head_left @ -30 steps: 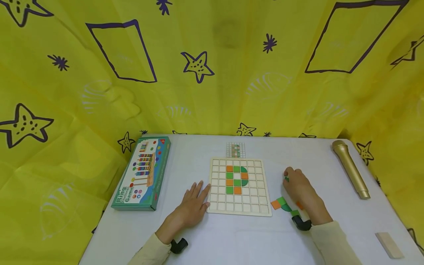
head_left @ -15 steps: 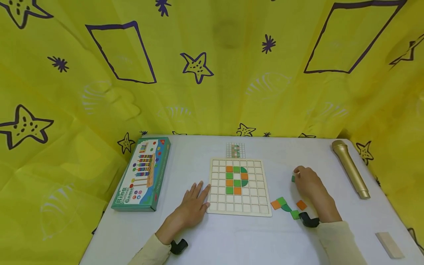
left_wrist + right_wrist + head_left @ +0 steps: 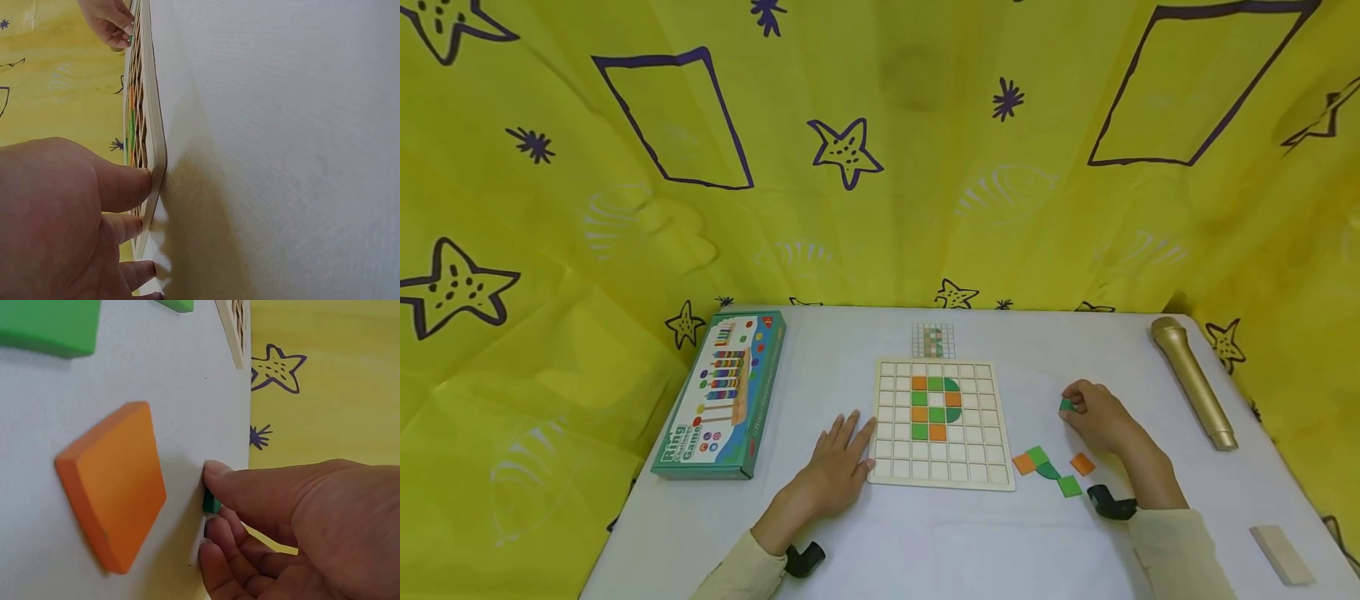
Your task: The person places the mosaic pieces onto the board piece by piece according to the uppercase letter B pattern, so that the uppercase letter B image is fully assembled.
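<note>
My right hand pinches a small dark green tile between thumb and fingers, low over the tabletop right of the board. Much of that tile is hidden by the fingers. My left hand lies with fingers spread, thumb and fingertips at the left edge of the wooden grid board. Orange, light green and dark green tiles sit in the board's cells, with rounded dark green tiles on the right of the pattern. Between board and right hand lie loose tiles, among them an orange tile and a light green tile.
A small pattern card lies behind the board. At the left stands a green ring game box. A gold microphone and a pale wooden block lie to the right. A yellow curtain hangs behind the table.
My right hand has shifted to the right, away from the board, with the dark green tile. The orange tile beneath its wrist has come into full view. My left hand stays put.
</note>
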The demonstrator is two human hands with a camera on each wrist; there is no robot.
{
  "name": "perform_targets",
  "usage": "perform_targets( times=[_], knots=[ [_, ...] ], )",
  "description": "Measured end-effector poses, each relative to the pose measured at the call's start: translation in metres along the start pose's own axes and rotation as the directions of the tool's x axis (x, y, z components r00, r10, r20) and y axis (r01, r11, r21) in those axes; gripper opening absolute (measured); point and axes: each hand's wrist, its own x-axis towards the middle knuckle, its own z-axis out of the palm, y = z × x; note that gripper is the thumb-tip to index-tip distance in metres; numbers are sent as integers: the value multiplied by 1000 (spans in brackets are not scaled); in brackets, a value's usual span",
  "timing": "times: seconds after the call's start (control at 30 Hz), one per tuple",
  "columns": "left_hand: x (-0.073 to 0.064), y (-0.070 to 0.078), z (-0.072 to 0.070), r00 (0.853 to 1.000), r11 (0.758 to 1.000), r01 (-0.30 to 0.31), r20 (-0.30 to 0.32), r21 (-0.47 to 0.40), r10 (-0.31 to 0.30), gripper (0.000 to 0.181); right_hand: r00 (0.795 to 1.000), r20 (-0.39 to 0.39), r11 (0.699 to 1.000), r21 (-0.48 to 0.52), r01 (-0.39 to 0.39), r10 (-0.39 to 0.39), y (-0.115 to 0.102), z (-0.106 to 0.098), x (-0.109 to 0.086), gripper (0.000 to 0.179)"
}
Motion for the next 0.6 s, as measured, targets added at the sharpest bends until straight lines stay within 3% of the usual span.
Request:
perform_targets(
  times=[0.4, 0.6],
  knots=[
    [2, -3, 4, 1000, 1000, -1, -2, 5, 2, 63, 1000, -22, 1000, 23, -17, 17, -3, 18, -3, 28],
    [1, -2, 3, 1000, 1000, -3, -10, 3, 3, 63, 999, -33, 1000, 0, 26, -26, -17, 36, -2, 26]
  ],
)
